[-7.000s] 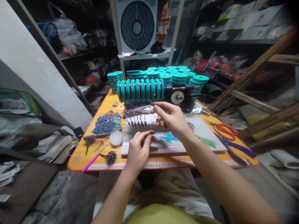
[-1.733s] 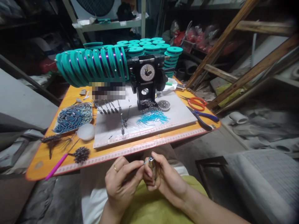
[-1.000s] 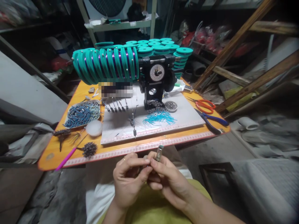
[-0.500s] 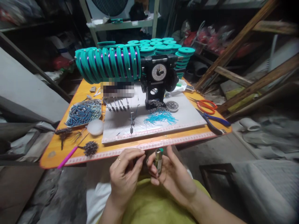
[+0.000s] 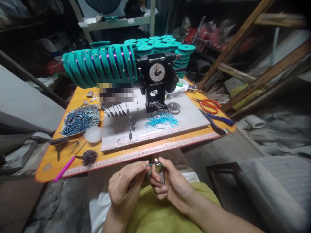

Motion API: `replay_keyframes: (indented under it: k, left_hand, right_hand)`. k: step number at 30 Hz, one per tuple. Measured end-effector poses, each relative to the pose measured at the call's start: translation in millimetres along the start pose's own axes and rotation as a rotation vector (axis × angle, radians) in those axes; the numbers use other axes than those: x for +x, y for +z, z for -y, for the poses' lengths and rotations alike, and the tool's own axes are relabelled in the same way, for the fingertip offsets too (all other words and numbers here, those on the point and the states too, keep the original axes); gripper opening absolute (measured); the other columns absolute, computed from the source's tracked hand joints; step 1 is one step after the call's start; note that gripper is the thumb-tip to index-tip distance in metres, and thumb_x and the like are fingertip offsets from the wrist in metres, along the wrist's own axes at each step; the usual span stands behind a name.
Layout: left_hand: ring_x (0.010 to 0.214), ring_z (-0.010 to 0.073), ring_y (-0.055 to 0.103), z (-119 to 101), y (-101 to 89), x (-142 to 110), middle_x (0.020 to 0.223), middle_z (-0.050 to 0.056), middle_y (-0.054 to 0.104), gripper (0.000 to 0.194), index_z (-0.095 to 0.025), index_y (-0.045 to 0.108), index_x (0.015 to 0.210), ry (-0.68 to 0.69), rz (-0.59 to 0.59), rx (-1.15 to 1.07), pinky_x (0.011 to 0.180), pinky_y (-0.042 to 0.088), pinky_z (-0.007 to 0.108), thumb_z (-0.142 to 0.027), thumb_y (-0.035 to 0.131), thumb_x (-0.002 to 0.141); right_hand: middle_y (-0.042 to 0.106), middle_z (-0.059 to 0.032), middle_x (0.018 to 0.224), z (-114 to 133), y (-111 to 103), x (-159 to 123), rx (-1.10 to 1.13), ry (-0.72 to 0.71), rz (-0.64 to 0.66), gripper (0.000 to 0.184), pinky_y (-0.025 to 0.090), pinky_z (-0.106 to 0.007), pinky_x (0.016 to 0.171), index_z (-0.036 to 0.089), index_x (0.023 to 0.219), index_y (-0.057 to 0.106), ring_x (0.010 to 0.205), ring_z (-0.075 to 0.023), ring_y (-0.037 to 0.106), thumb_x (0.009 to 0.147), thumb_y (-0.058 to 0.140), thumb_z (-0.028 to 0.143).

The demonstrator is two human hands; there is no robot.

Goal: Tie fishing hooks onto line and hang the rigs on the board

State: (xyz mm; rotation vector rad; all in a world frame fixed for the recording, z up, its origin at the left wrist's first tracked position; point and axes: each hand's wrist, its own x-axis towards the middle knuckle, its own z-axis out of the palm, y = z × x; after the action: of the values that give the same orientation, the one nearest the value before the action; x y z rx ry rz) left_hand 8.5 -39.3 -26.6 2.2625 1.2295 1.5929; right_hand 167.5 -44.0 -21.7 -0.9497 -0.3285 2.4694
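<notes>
On the orange table (image 5: 46,155), we have a slim magenta-handled tool (image 5: 64,168) at left, then a dark, spiky round cluster (image 5: 89,157). Nearer us, our left hand (image 5: 127,183) pinches a thin bright-blue strand (image 5: 150,164) between closed fingertips, its free end pointing right toward a small yellow flame (image 5: 156,160); we cannot tell whether they touch. The flame tops a shiny metal-capped lighter (image 5: 158,167), gripped roughly upright in our curled right hand (image 5: 172,183). Behind, similar blue strands (image 5: 162,120) lie heaped on a flat pale board (image 5: 191,113); blue-handled pliers (image 5: 221,120) rest farther right.
</notes>
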Motion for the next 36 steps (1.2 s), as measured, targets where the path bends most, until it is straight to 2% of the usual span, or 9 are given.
replay_keyframes:
  k: [11,16,19,22,24,26,31,33,36]
  left_hand:
    - [0.080,0.0042,0.074,-2,2.1,1,0.091,-0.001,0.078,0.034,-0.016,0.068,0.098,0.010,0.024,-0.026,0.080,0.063,0.007,0.000,0.079,0.069]
    - [0.081,0.0047,0.074,-3,4.2,-1,0.090,-0.003,0.078,0.036,-0.017,0.067,0.095,-0.072,-0.022,-0.087,0.082,0.063,0.008,0.001,0.081,0.067]
    - [0.081,0.0068,0.075,-1,6.2,-7,0.091,-0.004,0.078,0.037,-0.020,0.067,0.098,-0.186,-0.055,-0.165,0.081,0.066,0.012,0.000,0.080,0.069]
    - [0.081,0.0083,0.075,1,9.0,-10,0.090,-0.003,0.078,0.032,-0.021,0.067,0.096,-0.284,-0.086,-0.221,0.080,0.067,0.014,-0.004,0.080,0.072]
    - [0.080,0.0083,0.075,-1,10.8,-9,0.088,-0.003,0.078,0.025,-0.020,0.067,0.093,-0.377,-0.115,-0.266,0.078,0.066,0.012,-0.009,0.079,0.074]
    - [0.079,0.0080,0.075,-4,12.2,-6,0.085,-0.002,0.078,0.019,-0.019,0.067,0.090,-0.494,-0.146,-0.322,0.073,0.064,0.010,-0.013,0.079,0.075]
    - [0.077,0.0064,0.075,-11,12.9,6,0.083,-0.003,0.078,0.018,-0.021,0.066,0.090,-0.681,-0.175,-0.532,0.071,0.062,0.005,-0.019,0.078,0.077]
    - [0.078,0.0066,0.075,-13,13.0,10,0.082,-0.002,0.078,0.017,-0.021,0.066,0.089,-0.726,-0.170,-0.604,0.073,0.062,0.005,-0.020,0.077,0.078]
    - [0.078,0.0075,0.075,-14,14.0,12,0.081,-0.001,0.078,0.019,-0.021,0.066,0.088,-0.804,-0.184,-0.684,0.074,0.062,0.007,-0.024,0.079,0.076]
  right_hand:
    - [0.027,0.0079,0.058,-2,3,0,0.010,0.033,0.022,0.069,0.010,-0.009,0.049,0.011,0.083,0.019,0.041,0.0076,0.022,0.075,0.035,0.078]
    - [0.033,0.0053,0.062,15,-5,-17,-0.103,-0.215,-0.024,0.074,0.020,-0.010,0.049,0.010,0.084,0.024,0.045,0.0076,0.025,0.077,0.028,0.083]
    - [0.051,-0.0023,0.081,45,-22,-33,-0.480,-0.644,-0.376,0.078,0.033,-0.011,0.061,0.010,0.103,0.043,0.061,0.0060,0.040,0.080,0.028,0.082]
    - [0.056,-0.0077,0.105,84,-46,-43,-1.132,-1.046,-0.981,0.063,0.036,-0.012,0.083,0.016,0.127,0.051,0.088,0.0022,0.046,0.090,0.032,0.063]
    - [0.057,-0.0075,0.107,110,-60,-43,-1.500,-1.021,-1.242,0.053,0.034,-0.016,0.094,0.023,0.126,0.059,0.096,-0.0009,0.044,0.092,0.033,0.055]
    - [0.058,-0.0070,0.107,127,-68,-40,-1.619,-0.976,-1.293,0.046,0.033,-0.022,0.101,0.026,0.119,0.065,0.103,-0.0047,0.043,0.090,0.042,0.053]
    - [0.052,-0.0041,0.130,112,-49,-27,-1.616,-1.171,-1.211,0.042,0.035,-0.028,0.113,0.026,0.122,0.065,0.123,-0.0088,0.041,0.087,0.051,0.045]
    - [0.055,-0.0037,0.122,89,-30,-23,-1.564,-1.288,-0.919,0.034,0.043,-0.016,0.106,0.023,0.112,0.070,0.115,-0.0008,0.048,0.086,0.055,0.040]
    - [0.058,-0.0016,0.117,58,-4,-15,-1.481,-1.163,-0.416,0.033,0.048,-0.003,0.099,0.024,0.112,0.069,0.110,0.0065,0.054,0.082,0.062,0.035]
